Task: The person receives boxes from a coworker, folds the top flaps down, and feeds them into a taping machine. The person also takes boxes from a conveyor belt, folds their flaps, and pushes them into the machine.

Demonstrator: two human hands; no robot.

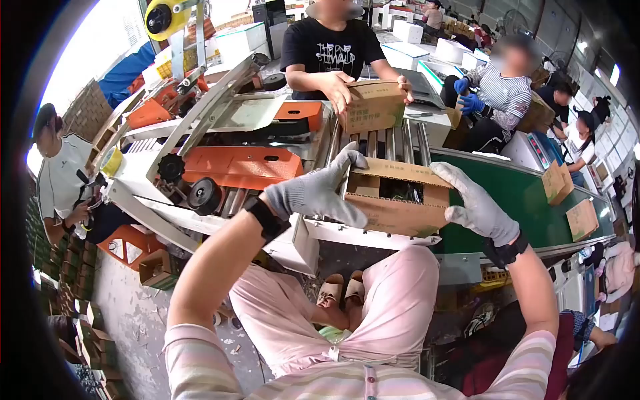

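I hold a small brown cardboard box [399, 212] in front of me with both gloved hands. My left hand [320, 193] grips its left end, fingers over the top edge. My right hand [475, 205] clasps its right end. The box's top is partly open, one flap [395, 171] lies back, and dark contents show inside. The box hovers over the near end of the metal rollers [387, 141].
Across the rollers a person in a black shirt holds another brown box [375, 107]. A green conveyor belt [520, 197] runs right, carrying two boxes [581, 219]. An orange and white taping machine [233, 133] stands to the left. Other people sit around.
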